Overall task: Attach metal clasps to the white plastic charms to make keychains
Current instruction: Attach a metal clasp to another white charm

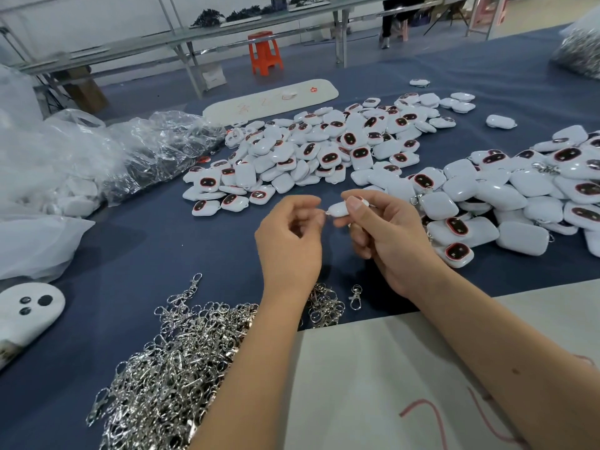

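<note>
Charms in the far pile (324, 151) lay bare, while some in the right-hand pile (519, 196) showed clasps. Right hand (386, 232) pinched one charm (339, 210) above the tabletop (168, 254); left hand (292, 241) pinched at its end, its clasp barely visible. Loose clasps (168, 362) remained heaped nearby.

Assembly workshop: long workbenches (227, 30), bulk charm piles (324, 151), loose clasp heap (168, 368), plastic stool (263, 53).

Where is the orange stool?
The orange stool stands on the floor at the top of the head view, a little left of centre, beyond the blue table and beside the legs of a long metal bench.
</note>
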{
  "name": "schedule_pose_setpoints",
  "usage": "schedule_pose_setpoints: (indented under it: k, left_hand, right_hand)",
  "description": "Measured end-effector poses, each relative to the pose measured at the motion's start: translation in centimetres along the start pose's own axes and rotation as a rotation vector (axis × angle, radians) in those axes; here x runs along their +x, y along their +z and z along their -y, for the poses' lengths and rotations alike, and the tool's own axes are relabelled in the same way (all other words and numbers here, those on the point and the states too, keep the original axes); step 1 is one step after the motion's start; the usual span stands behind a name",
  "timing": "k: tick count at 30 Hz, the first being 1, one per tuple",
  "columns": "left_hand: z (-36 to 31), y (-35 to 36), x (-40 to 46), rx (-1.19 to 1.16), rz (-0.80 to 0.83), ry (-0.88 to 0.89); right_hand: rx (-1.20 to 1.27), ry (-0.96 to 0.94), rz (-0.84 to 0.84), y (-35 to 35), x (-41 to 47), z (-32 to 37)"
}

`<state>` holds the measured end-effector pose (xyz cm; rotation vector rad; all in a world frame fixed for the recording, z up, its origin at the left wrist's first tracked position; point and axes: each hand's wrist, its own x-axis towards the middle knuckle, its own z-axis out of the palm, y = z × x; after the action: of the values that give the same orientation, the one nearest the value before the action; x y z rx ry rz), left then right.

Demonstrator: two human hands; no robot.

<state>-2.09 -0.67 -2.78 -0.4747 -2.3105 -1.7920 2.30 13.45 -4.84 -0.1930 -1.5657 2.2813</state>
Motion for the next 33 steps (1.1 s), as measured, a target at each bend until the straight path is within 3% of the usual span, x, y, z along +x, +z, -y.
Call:
schedule_pose_setpoints:
  k: [4,9,13,20,26,33]
  left_hand:
    - [-0.5,1.1,-0.3,-0.502,0.092,-0.425]
    - [-0.8,0.8,-0.3,-0.7,0.039,-0.528]
    - [-0.8,0.8,-0.2,-0.653,-0.052,-0.449]
    - [-0.6,0.5,0.1,-0.785,-0.011,-0.544]
    - [-0.3,0.4,0.2,-0.663,-0.001,-0.455]
    - [0.2,0.3,0.5,-0.298,0.067,-0.11]
  right_hand:
    - [0.031,-0.046,0.015,-0.2,0.1,-0.1]
    - [0.024,-0.044,0.028,-0.1,0.1,-0.2]
    - [0.019,-0.028,0.024,-0.1,0.1,-0.2]
    - [-0.014,-0.045,0.027,-0.2,0.0,-0.2]
    - [-0.025,-0.03,0.02,-0.2,0.1,-0.1]
    - [0.076,-0.012,-0.01,-0.2,0.2,0.2]
